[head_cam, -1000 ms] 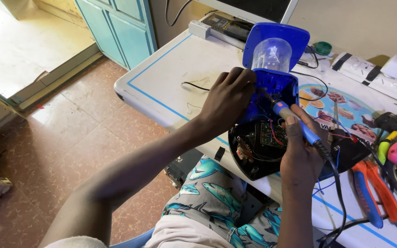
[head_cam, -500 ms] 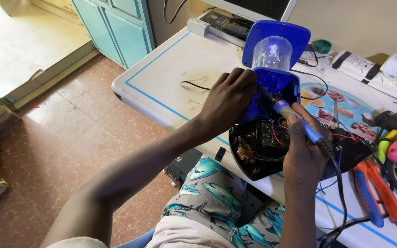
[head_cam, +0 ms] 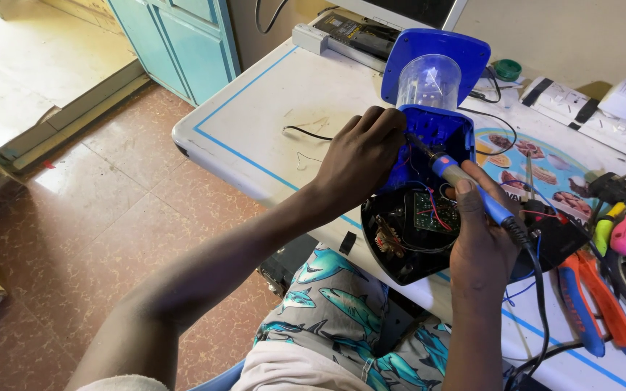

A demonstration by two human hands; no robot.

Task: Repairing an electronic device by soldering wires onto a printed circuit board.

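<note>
Over table edge, soldering iron [head_cam: 465,187] — tip up-left

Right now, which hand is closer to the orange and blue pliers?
Right. The right hand, holding the soldering iron, is just left of the pliers; the left hand rests farther away on the blue appliance.

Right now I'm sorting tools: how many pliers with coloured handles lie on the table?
1 that I can see: orange-and-blue pliers at the table's right edge, beside the right hand. Others may sit out of frame.

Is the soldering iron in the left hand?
No, the right hand holds the soldering iron, its tip at the blue housing, while the left hand steadies that housing.
</note>
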